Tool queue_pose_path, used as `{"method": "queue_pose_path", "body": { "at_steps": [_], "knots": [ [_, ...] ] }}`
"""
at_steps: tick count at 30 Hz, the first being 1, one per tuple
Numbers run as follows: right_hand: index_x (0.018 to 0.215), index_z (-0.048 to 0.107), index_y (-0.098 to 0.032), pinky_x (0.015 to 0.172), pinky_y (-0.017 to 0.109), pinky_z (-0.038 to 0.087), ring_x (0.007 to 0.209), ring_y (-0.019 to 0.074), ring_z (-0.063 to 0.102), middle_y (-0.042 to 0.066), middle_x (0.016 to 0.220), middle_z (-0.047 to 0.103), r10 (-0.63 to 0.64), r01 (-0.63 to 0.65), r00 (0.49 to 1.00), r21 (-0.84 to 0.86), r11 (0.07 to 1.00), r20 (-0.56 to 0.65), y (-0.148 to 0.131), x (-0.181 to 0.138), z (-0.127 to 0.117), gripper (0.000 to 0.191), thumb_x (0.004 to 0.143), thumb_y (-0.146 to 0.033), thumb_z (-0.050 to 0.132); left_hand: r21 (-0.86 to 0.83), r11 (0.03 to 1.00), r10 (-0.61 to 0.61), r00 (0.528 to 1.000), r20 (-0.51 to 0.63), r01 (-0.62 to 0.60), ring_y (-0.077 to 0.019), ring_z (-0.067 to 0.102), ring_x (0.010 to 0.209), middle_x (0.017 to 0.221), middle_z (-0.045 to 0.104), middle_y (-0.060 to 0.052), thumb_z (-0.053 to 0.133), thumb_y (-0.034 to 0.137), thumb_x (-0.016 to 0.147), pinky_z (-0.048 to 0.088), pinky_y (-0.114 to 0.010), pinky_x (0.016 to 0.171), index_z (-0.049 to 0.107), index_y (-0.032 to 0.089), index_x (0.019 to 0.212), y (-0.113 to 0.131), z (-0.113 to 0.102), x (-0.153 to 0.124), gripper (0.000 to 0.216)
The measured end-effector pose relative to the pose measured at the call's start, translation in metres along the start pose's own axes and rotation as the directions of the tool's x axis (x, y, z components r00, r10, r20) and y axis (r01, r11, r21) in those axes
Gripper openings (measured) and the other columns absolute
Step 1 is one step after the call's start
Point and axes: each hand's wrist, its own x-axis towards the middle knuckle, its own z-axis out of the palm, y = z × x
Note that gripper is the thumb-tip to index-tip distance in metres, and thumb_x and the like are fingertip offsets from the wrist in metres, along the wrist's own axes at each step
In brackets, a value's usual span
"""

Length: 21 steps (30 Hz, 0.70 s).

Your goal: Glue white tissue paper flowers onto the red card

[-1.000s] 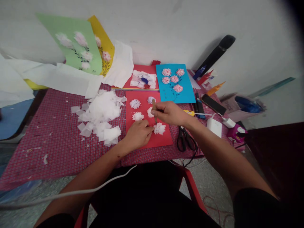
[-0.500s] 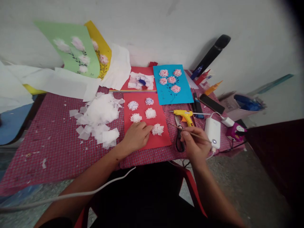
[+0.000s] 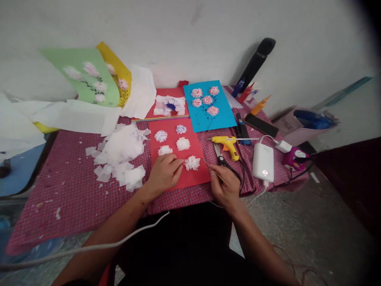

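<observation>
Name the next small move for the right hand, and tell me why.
Probably touch the tip of the thin stick in the right hand to the white tissue flower. The stick's tip points toward that flower, and the left hand rests on the red card right beside it, ready to steady it.

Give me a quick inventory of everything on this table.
tissue-paper flowers: five, white, on red card
blue card: one, blue, pink flowers, beyond red card
tissue pile: one, white, left of red card
hot glue gun: one, yellow, right of red card
scissors: one pair, black handles, below glue gun
power bank: one, white, far right
phone: one, black, beyond power bank
checked tablecloth: one, red, underneath everything
left hand: on red card
right hand: holding thin stick
</observation>
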Motion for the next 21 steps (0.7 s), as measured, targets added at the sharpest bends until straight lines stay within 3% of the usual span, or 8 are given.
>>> {"method": "queue_pose_path", "body": {
  "at_steps": [6, 13, 21],
  "knots": [
    [0.118, 0.072, -0.022, 0.084, 0.04, 0.06, 0.086, 0.0219, 0.074, 0.007, 0.101, 0.08, -0.03, 0.031, 0.999, -0.021, 0.999, 0.032, 0.002, -0.003, 0.003, 0.029, 0.092, -0.01, 0.064, 0.042, 0.999, -0.004, 0.993, 0.116, -0.001, -0.0269, 0.059, 0.102, 0.109, 0.063, -0.011, 0.059, 0.046, 0.099, 0.049, -0.044, 0.093, 0.069, 0.02, 0.119, 0.006, 0.0, 0.003, 0.035],
    [0.121, 0.071, -0.022, 0.081, 0.039, 0.06, 0.085, 0.0225, 0.074, 0.008, 0.102, 0.08, -0.041, 0.041, 0.996, -0.005, 0.999, 0.085, 0.003, -0.002, 0.004, 0.031, 0.093, -0.011, 0.063, 0.121, 0.993, -0.022, 0.982, 0.187, 0.0, -0.0267, 0.058, 0.096, 0.103, 0.063, -0.01, 0.054, 0.046, 0.103, 0.048, -0.044, 0.088, 0.069, 0.018, 0.116, 0.011, 0.002, 0.008, 0.034],
    [0.122, 0.07, -0.023, 0.09, 0.041, 0.061, 0.095, 0.022, 0.074, 0.008, 0.106, 0.079, 0.002, -0.003, 1.0, 0.018, 1.0, 0.024, -0.001, -0.005, -0.003, 0.031, 0.095, -0.01, 0.061, 0.14, 0.99, -0.023, 0.98, 0.199, -0.005, -0.0267, 0.057, 0.096, 0.103, 0.062, -0.01, 0.055, 0.043, 0.102, 0.048, -0.044, 0.088, 0.067, 0.02, 0.123, 0.013, 0.001, 0.009, 0.034]
  ]
}}
